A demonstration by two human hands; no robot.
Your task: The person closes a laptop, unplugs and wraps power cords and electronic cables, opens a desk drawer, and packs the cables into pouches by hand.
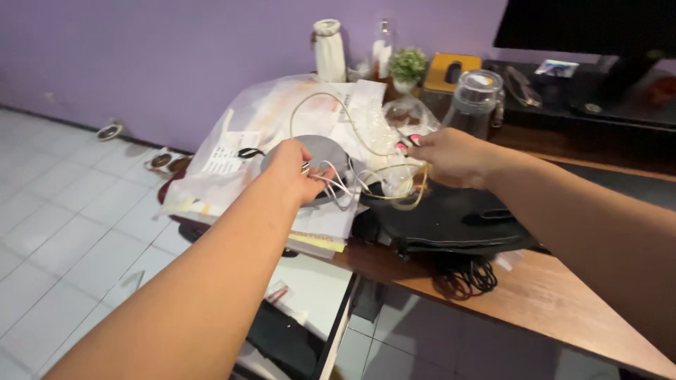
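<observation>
Cable (352,134) loops between both hands — left hand (296,172) pinches white strands, right hand (447,155) closes on its end — best gathered slowly over the cluttered tabletop (563,302).

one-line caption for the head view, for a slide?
Left hand and right hand grip a tangle of thin cables over a cluttered desk.

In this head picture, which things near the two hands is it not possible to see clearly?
- Left hand: its fingers cover the part of the white cable it grips, and part of the grey round device.
- Right hand: whatever the fingertips pinch is hidden by the hand itself.
- Black bag: contents not visible.
- Black cord bundle: shadowed under the bag.
- Monitor: cut by the top edge.
</observation>
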